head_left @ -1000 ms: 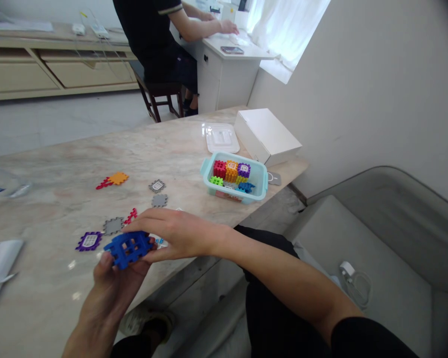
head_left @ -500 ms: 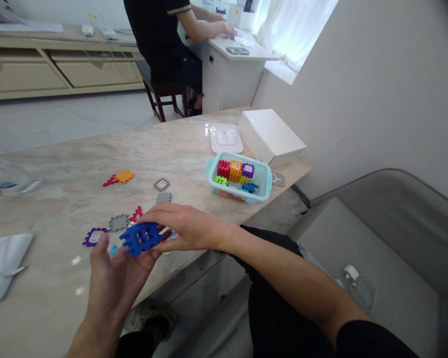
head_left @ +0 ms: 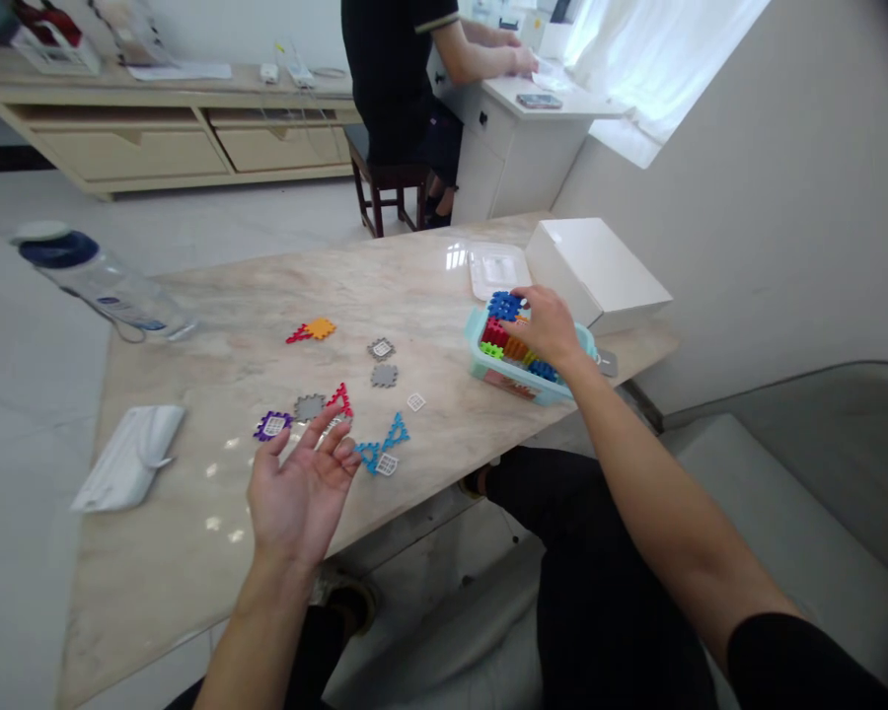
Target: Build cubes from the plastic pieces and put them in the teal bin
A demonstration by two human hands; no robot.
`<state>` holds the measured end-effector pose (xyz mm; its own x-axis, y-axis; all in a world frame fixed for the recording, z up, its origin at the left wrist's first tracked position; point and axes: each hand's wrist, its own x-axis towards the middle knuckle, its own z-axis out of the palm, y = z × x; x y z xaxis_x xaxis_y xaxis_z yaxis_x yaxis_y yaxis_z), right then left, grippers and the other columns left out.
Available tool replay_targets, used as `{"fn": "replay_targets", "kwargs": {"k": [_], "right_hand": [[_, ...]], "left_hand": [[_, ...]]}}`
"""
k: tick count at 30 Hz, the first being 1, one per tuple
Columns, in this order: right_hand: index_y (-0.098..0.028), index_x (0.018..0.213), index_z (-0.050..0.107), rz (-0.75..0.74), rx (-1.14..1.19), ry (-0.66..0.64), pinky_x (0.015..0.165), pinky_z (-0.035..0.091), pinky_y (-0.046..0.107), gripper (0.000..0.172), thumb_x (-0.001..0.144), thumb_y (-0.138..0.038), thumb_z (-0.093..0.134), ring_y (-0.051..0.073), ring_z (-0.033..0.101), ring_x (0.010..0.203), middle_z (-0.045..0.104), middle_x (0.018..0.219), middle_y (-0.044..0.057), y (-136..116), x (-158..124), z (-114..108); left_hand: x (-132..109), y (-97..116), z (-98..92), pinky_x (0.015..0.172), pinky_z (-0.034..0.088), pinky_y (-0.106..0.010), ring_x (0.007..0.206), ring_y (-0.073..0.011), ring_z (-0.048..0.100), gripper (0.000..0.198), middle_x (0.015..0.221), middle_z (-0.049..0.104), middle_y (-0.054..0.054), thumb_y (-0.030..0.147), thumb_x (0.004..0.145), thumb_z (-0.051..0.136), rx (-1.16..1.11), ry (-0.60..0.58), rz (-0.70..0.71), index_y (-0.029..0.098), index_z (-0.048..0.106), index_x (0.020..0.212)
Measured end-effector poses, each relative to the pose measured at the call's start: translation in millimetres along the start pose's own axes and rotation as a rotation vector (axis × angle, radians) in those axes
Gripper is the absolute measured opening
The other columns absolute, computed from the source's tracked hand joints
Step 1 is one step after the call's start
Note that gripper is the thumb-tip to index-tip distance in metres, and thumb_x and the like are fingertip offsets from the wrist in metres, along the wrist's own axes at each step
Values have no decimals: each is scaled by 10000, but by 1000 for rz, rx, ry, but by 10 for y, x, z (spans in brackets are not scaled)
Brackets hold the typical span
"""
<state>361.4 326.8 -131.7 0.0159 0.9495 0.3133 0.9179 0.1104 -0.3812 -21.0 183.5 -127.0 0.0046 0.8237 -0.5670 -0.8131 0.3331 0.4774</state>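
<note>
My right hand [head_left: 552, 323] grips blue interlocking building tiles [head_left: 504, 306] above the far left corner of a light-blue plastic bin [head_left: 481, 367]. Inside the bin sit red tiles [head_left: 494, 332], orange tiles [head_left: 516, 348], a lime-green tile [head_left: 491, 350] and more blue pieces [head_left: 543, 370]. Palm up, my left hand [head_left: 303, 493] is open and holds nothing, over the near side of the marble table. Just beyond its fingers lie a purple tile [head_left: 273, 426], a grey tile [head_left: 310, 407], a red triangle [head_left: 340, 397] and light-blue triangles [head_left: 396, 432].
A clear lid [head_left: 498, 268] and a white box [head_left: 599, 271] stand behind the bin. Further left are an orange tile [head_left: 321, 328], a white pouch-like item [head_left: 129, 459] and a water bottle [head_left: 104, 281]. A person [head_left: 400, 89] sits at a desk beyond the table.
The blue tiles have gone from between both hands to the bin, carried by my right hand. My left hand has let go and opened. The view has swung left.
</note>
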Motion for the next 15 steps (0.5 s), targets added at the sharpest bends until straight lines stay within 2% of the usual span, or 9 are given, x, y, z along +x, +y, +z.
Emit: {"fn": "replay_targets", "kwargs": {"k": [3, 6, 11, 15], "right_hand": [[-150, 1286, 763, 56, -156, -82, 1090, 514, 490, 483, 855, -339, 873, 366, 674, 1209, 751, 1263, 172, 203, 26, 120], [-161, 1300, 763, 79, -233, -125, 1068, 521, 478, 490, 866, -367, 861, 365, 672, 1200, 757, 1247, 166, 275, 5, 196], [-166, 1327, 756, 90, -286, -145, 1081, 521, 476, 493, 884, -370, 830, 361, 668, 1214, 755, 1257, 166, 257, 15, 272], [-175, 1329, 750, 114, -319, -163, 1029, 533, 460, 478, 893, -363, 810, 363, 670, 1197, 763, 1217, 170, 192, 36, 310]], "left_hand": [[-20, 32, 0, 597, 576, -268, 651, -159, 584, 450, 846, 676, -101, 367, 972, 496, -25, 14, 12, 69, 761, 1179], [-38, 62, 6, 591, 567, -262, 646, -150, 566, 421, 827, 639, -86, 355, 985, 485, -37, 28, 16, 69, 765, 1117], [-62, 65, 19, 576, 553, -254, 644, -141, 547, 370, 823, 602, -68, 333, 984, 498, -39, 22, 19, 82, 765, 1034], [-80, 40, 12, 572, 556, -256, 648, -143, 543, 351, 818, 595, -64, 330, 973, 512, -27, 27, 11, 96, 771, 1007]]}}
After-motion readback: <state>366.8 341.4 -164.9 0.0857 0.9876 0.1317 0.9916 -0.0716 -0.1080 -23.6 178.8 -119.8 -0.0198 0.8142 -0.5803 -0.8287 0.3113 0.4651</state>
